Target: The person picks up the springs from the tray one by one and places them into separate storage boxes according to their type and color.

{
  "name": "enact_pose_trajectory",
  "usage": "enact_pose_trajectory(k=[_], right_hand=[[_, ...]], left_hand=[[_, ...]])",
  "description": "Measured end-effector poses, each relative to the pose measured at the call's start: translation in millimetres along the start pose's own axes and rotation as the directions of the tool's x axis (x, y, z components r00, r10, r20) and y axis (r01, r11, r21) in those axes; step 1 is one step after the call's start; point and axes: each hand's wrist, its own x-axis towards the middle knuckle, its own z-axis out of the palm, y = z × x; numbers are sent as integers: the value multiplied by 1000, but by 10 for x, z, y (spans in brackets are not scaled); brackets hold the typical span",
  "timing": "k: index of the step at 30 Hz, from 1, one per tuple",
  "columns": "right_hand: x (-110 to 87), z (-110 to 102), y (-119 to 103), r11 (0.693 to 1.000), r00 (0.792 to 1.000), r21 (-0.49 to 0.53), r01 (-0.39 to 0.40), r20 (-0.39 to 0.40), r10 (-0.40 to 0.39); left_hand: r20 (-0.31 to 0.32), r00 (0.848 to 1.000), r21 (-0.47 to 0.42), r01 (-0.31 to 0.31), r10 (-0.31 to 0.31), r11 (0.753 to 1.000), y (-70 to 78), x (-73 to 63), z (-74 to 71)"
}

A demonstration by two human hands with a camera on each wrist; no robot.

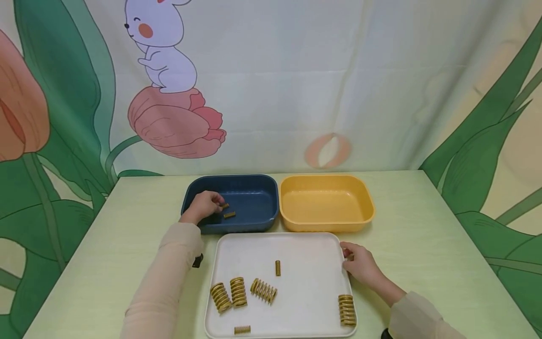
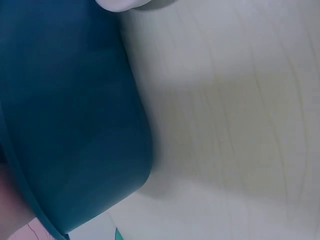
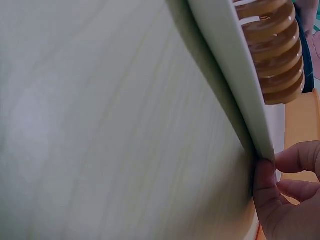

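My left hand (image 1: 206, 205) reaches into the left part of the dark blue bin (image 1: 258, 226). A small brass-coloured spring (image 1: 225, 206) sticks out at its fingertips, which seem to pinch it. Just below lies another small spring (image 1: 229, 214) on the bin floor. In the left wrist view the bin's wall (image 2: 80, 125) hides most of that hand. My right hand (image 1: 363, 264) pinches the right rim of the white tray (image 1: 309, 282), and the right wrist view shows its thumb (image 3: 265, 175) against the rim. On the tray lie several large coil springs (image 1: 238, 292) and two small springs (image 1: 277, 268).
A yellow bin (image 1: 328, 225) stands beside the blue one, behind the tray. One large spring (image 1: 346, 310) lies along the tray's right edge. A printed curtain (image 1: 271, 94) hangs behind the pale table (image 1: 423, 226).
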Motion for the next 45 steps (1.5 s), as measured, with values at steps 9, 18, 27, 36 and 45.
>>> enact_pose_trajectory(k=[9, 18, 27, 36, 45], right_hand=[[1, 2, -4, 1000, 1000, 6, -3, -1, 3], [3, 4, -9, 1000, 1000, 3, 3, -2, -3], [5, 3, -6, 1000, 1000, 6, -3, 2, 3], [-2, 4, -6, 1000, 1000, 8, -2, 3, 2], [-4, 3, -12, 1000, 1000, 1, 5, -2, -5]], left_hand=[[17, 1000, -49, -5, 6, 999, 92, -84, -47], [27, 999, -77, -35, 38, 996, 155, -178, -92], [35, 996, -88, -83, 86, 993, 152, -220, -88], [47, 992, -115, -113, 119, 987, 228, -273, -87], [66, 991, -140, -103, 113, 985, 289, -331, -82]])
